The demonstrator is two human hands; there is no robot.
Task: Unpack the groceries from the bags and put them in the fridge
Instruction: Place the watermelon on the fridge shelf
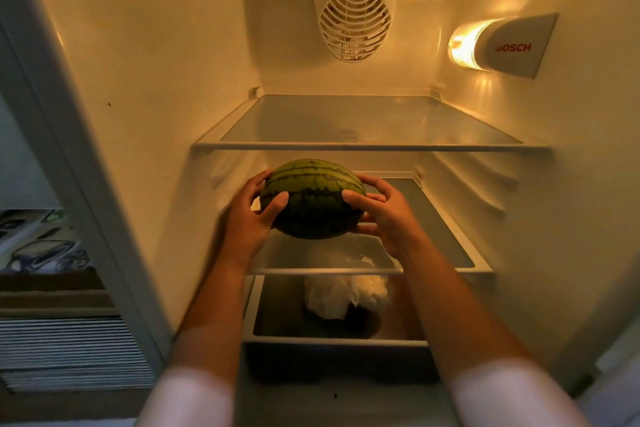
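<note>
Two bare forearms enter from the near edge of the view. Each upper arm carries a short sleeve of pale, whitish-pink fabric: left sleeve (187, 399), right sleeve (512, 395). Hems sit above the elbows. Left hand (251, 215) and right hand (388, 215): no gloves, rings or watch visible.

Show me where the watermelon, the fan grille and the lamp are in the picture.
watermelon (313, 199), head view, middle of the striped rind.
fan grille (355, 24), head view, centre of the slats.
lamp (465, 45), head view, the glowing cover.
</note>
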